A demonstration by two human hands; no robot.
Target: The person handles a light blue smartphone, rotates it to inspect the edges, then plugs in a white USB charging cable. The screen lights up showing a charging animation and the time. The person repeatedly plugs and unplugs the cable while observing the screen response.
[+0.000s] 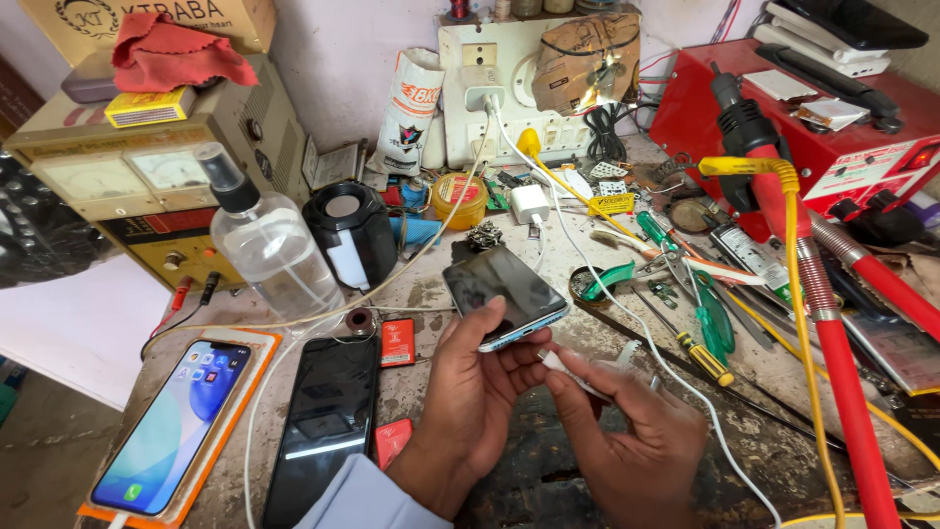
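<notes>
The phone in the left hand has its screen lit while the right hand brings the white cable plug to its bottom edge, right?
Not quite. The head view shows the phone in the left hand with a dark screen, not lit. The right hand does bring the white cable plug to its bottom edge.

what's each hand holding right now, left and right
Left hand: closed around a dark-screened phone.
Right hand: fingers pinching a white cable plug near the phone's lower edge.
</notes>
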